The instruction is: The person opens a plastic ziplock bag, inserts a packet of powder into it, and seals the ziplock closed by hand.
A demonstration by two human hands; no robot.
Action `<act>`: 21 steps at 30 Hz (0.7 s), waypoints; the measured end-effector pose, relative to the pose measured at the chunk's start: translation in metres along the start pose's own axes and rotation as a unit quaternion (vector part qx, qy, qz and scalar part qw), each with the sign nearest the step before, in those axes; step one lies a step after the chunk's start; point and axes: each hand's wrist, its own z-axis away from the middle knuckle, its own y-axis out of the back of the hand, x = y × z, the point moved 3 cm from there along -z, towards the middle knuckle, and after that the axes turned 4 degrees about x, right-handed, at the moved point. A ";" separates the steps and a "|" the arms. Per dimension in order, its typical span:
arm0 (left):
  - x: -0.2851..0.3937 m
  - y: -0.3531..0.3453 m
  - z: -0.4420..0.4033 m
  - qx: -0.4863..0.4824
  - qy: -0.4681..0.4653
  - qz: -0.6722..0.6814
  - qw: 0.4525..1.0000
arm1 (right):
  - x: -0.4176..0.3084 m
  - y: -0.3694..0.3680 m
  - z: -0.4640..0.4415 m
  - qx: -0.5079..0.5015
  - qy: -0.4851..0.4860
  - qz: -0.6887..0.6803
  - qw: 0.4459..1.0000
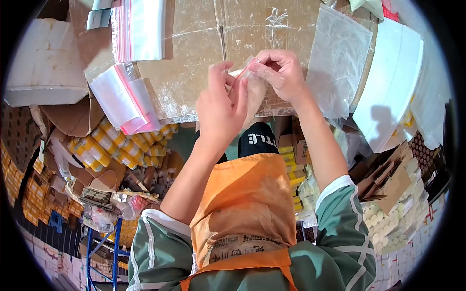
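A small clear zip bag [256, 94] with a red strip along its top hangs between my two hands, over the front edge of the cardboard-covered table [194, 72]. My right hand [281, 72] pinches the bag's top corner between thumb and fingers. On the bag's other side is my left hand [223, 97], its fingers bent and partly blurred, with the fingertips at the red strip. Whatever the bag holds is too unclear to name.
Stacked red-striped zip bags [141, 29] and a smaller pile [124, 97] lie at the left. A large clear bag [337, 58] lies right, beside a white foam panel [391, 77]. A white foam box [46, 63] stands far left. Yellow packets [116, 145] sit below the table.
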 end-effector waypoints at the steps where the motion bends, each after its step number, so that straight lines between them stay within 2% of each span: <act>1: 0.000 0.000 -0.003 0.000 0.029 0.051 0.998 | -0.001 -0.001 0.000 0.006 0.020 0.015 1.000; 2: -0.002 0.000 -0.006 0.000 0.032 0.050 0.998 | -0.001 -0.002 -0.001 0.011 0.040 0.029 0.999; 4: -0.003 -0.002 -0.012 -0.012 -0.038 0.007 0.999 | -0.001 -0.007 -0.001 0.025 0.060 0.020 0.998; 5: -0.002 -0.002 -0.013 -0.012 -0.038 0.007 0.999 | -0.003 -0.008 -0.002 0.040 0.082 0.012 0.996; 7: -0.006 -0.004 -0.015 -0.023 0.060 0.083 0.995 | -0.004 -0.010 -0.003 0.043 0.088 0.016 0.995; 11: -0.009 -0.005 -0.016 -0.013 0.075 0.098 0.992 | -0.003 -0.012 -0.003 0.053 0.089 -0.020 0.994; 16: -0.015 -0.007 -0.017 -0.039 0.133 0.191 0.972 | -0.004 -0.012 -0.002 0.055 0.079 -0.002 0.995; 21: -0.018 -0.002 -0.014 -0.058 0.157 0.218 0.962 | -0.003 -0.013 -0.001 0.059 0.085 0.013 0.995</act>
